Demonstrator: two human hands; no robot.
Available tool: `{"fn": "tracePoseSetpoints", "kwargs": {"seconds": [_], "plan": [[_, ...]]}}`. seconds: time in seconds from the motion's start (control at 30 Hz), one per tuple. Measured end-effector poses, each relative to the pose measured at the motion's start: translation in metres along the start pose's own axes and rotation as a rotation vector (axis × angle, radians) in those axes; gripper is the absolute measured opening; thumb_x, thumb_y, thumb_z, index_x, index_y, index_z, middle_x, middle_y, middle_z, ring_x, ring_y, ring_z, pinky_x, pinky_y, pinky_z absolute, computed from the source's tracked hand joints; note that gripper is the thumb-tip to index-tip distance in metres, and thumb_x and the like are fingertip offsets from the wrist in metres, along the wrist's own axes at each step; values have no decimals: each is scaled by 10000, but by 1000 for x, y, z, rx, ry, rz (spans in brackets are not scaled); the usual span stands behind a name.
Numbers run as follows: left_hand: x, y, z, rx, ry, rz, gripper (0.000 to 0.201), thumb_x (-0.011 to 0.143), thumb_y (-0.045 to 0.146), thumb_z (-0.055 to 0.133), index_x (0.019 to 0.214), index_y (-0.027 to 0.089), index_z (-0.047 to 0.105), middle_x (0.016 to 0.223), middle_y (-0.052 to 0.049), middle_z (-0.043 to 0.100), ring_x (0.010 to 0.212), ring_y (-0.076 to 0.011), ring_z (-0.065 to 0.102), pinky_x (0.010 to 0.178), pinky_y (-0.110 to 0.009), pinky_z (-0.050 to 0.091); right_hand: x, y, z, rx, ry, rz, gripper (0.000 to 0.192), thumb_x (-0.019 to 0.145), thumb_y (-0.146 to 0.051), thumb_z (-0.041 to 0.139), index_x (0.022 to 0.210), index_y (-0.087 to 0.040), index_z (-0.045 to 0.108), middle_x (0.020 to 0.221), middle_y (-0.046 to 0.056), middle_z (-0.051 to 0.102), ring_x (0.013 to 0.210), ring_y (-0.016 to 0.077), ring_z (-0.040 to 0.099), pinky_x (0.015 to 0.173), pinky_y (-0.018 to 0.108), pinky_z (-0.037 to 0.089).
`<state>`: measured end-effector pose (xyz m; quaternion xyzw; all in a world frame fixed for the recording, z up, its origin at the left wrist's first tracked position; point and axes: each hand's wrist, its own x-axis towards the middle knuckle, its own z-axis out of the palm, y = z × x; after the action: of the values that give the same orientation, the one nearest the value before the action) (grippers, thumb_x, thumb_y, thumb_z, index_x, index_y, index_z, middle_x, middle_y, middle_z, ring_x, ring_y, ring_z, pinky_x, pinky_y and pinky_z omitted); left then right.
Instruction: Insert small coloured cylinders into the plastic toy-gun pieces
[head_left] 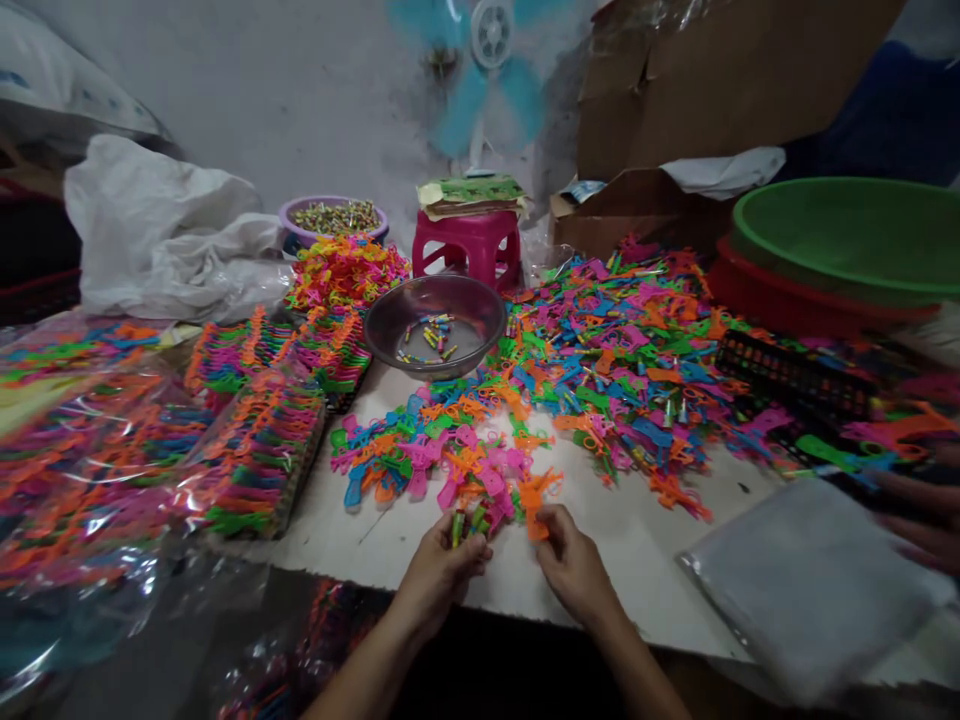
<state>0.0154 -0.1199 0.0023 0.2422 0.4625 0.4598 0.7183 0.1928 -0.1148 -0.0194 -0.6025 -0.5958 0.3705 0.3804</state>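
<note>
Left hand (pixel 439 568) at the near edge of the desk (pixel 637 540), grip curled tight around 2 or so small green capsules (pixel 459 526) that stick up from between the fingers. Right hand (pixel 571 562) just beside it, grip pinched on an orange plastic toy piece (pixel 537 508), thumb and forefinger closed on its lower end. The 2 hands are close but not touching.

Landmark: metal bowl (pixel 435 322), mid desk. Both hands are well in front of the bowl, toward the person. Between bowl and hands lies a small spread of pink, orange, blue and green toy pieces (pixel 427 458); the held orange piece is at the near edge of that spread. Inside the bowl: a few loose capsules. Right of the bowl: a big loose pile of the same coloured pieces (pixel 630 360). Left of the bowl: stacked rows of sorted pieces (pixel 259 450), some under clear plastic wrap. Behind the bowl: a pink stool (pixel 466 248) with papers on top, and a purple bowl (pixel 334 220) of capsules. Far right of the bowl: green basin (pixel 855 235) stacked on a red one. Clear bags (pixel 810 585) lie right of the hands.
</note>
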Motion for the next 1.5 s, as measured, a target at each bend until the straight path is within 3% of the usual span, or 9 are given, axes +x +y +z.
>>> {"fn": "tracePoseSetpoints", "kwargs": {"seconds": [0.07,0.17,0.3,0.43,0.53,0.8,0.93,1.13,1.5], "plan": [[-2,-4,-3,22,18,2,361,555,262,734,845,157,547,714,12,571,554,-92,561,478,-179,387,-4,1,4,103,-27,22,128,727,-322,481,707,-196,495,637,3,574,601,153,546,563,245,419],[-5,-9,-4,74,25,8,369,573,281,718,876,159,547,763,1,583,579,-112,580,471,-186,406,-6,-1,15,173,95,127,239,725,-433,510,691,-206,443,577,-21,533,520,134,506,492,231,396],[-6,-9,-2,55,9,39,439,559,271,725,945,171,542,866,-18,597,585,-104,567,528,-226,460,-6,-5,28,8,132,198,301,664,-500,562,733,-225,459,595,-25,565,546,156,536,516,247,404],[-8,-6,-2,-54,5,-39,354,566,182,715,882,166,556,761,5,584,639,-109,585,645,-253,490,-4,-5,32,-178,189,214,263,658,-493,548,673,-232,515,583,2,583,553,181,545,523,265,396],[-12,-4,-3,-133,-18,-84,306,587,149,691,849,171,533,800,-5,590,703,-132,611,710,-292,497,-4,-10,29,-128,143,181,295,704,-487,488,586,-218,508,529,13,546,515,171,510,515,266,383],[-19,5,-3,-13,-193,-9,285,695,226,615,930,176,461,837,-31,582,481,-86,571,311,-146,424,-13,-43,23,518,-134,95,314,756,-472,493,771,-164,553,739,29,592,707,167,542,662,259,439],[-22,9,-3,12,-233,8,325,726,221,579,1013,164,438,849,-55,593,459,-89,586,295,-131,413,-13,-48,23,587,-123,122,312,753,-457,511,835,-161,566,800,44,608,764,183,553,698,269,437],[-23,10,-3,-3,-264,-42,249,728,251,582,890,179,407,836,-48,622,346,-60,539,212,-86,246,-13,-47,19,574,-168,90,290,761,-433,509,820,-155,569,798,52,610,754,181,553,721,279,431],[-28,13,9,262,-237,45,255,730,368,561,810,184,404,712,5,604,334,-51,526,227,-86,236,-17,-46,38,515,-17,148,322,752,-475,489,765,-159,552,618,-2,544,546,120,495,497,219,416]]}}
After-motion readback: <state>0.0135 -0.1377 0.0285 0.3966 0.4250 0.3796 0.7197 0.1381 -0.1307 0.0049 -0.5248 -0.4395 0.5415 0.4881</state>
